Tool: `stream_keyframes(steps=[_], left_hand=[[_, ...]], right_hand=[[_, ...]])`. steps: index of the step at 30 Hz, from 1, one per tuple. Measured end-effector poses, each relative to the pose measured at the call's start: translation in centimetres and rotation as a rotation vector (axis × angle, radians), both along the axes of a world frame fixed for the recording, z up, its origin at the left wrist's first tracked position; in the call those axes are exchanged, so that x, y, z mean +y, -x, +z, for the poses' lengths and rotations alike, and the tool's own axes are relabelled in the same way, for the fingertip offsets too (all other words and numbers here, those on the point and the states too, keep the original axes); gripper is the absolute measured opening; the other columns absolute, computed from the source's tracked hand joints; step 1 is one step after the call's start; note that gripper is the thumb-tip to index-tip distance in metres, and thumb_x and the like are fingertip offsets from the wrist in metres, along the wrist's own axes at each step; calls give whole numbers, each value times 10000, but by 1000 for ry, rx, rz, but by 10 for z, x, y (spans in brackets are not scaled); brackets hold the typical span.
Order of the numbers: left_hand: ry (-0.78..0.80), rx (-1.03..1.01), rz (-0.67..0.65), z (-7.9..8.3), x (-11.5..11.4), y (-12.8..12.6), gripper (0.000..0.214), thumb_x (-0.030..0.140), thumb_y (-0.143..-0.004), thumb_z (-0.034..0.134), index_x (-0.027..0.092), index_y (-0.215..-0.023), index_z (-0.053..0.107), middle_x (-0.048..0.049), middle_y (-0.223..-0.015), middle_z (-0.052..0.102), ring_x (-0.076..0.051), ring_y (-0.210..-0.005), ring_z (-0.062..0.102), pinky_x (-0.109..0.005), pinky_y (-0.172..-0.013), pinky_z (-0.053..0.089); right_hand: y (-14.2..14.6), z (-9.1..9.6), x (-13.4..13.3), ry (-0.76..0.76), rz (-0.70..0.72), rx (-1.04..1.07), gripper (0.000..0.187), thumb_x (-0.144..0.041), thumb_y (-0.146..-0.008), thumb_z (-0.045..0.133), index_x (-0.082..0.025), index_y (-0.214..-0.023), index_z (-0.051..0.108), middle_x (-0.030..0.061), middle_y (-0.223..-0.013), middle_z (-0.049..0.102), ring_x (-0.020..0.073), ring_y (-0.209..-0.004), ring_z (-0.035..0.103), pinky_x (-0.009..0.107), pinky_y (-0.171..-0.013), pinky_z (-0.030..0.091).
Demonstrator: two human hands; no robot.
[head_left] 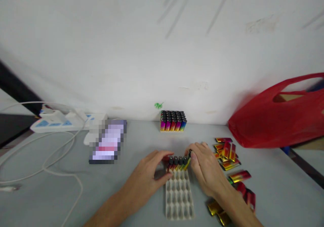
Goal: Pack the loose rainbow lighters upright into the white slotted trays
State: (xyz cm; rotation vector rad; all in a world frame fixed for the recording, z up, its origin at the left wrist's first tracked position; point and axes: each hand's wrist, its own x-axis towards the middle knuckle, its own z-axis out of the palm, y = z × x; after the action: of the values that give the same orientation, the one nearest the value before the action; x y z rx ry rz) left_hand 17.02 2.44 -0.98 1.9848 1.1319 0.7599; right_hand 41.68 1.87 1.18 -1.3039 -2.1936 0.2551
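A pale tray (179, 196) with rows of small cells lies in front of me, its near rows bare. Several black-topped, metallic lighters (178, 162) stand upright in its far row. My left hand (149, 171) curves around the tray's far left corner, thumb in front of the row and fingers behind it; its exact contact is partly hidden. At the right end of that row, my right hand (206, 166) pinches another lighter (189, 153), tilted, with mostly its black top showing. Loose red and gold lighters (239, 176) lie beside and partly beneath my right forearm.
Against the wall stands a block of packed lighters (173, 122). A red bag (278, 115) sits at the right. On the left are a phone (108, 142) with a blurred screen, a power strip (68, 120) and a looping white cable (45, 168).
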Motion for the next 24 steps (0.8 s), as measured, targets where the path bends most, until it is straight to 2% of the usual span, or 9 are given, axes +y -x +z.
stream_keyframes(steps=[5, 13, 24], left_hand=[[-12, 1, 1, -1, 1, 0, 527, 135, -943, 810, 336, -1412, 680, -5, -1322, 770, -236, -1214, 725, -398, -1151, 547], [-2, 15, 12, -1, 0, 1, 519, 155, -942, 814, 340, -1409, 687, -10, -1321, 775, -251, -1205, 732, -414, -1147, 554], [-4, 6, 8, 0, 1, 0, 523, 158, -934, 822, 340, -1406, 689, -12, -1327, 774, -253, -1195, 734, -413, -1139, 564]], right_hand=[[2, 3, -1, -87, 53, -10, 292, -142, -1143, 320, -222, -1008, 566, 34, -867, 624, 240, -803, 544, 420, -821, 335], [0, 6, -1, -103, 63, -7, 261, -124, -1110, 355, -239, -1014, 569, 47, -895, 666, 249, -808, 569, 422, -813, 353], [1, 7, -3, -6, 137, -11, 282, -171, -1129, 342, -238, -960, 557, 42, -871, 633, 250, -809, 573, 437, -826, 328]])
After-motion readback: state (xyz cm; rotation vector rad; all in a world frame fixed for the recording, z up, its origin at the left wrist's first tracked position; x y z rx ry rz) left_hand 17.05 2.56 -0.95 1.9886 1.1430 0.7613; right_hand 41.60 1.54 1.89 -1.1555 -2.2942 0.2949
